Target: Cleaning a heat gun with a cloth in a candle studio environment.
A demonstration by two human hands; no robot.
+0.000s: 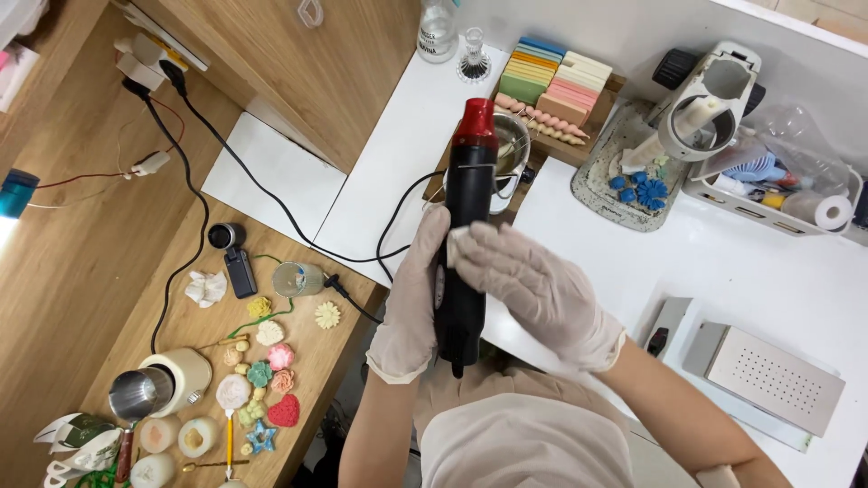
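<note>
Overhead view of a workbench. A heat gun [466, 226], black in the body with a red nozzle end, is held upright over the edge of the white table [723, 271], its red tip pointing toward a small metal pot [511, 149]; a black cord [271, 199] trails from it across the wooden counter [81, 271] to a wall socket. The person's left hand [411, 303], in a pale glove, is wrapped closed around the black barrel. The right hand [533, 289], also gloved, lies with fingers extended and nearly flat, fingertips pressed against the side of the barrel; it does not grasp. Behind the pot stand stacked pastel wax bars [551, 77] and a speckled tray [619, 176] with blue flower shapes. On the wooden counter lie small flower-shaped candles [262, 370], a red heart [285, 411], a steel cup [140, 393] and round white candles [176, 436]. A perforated metal box [768, 380] sits at the right.
</note>
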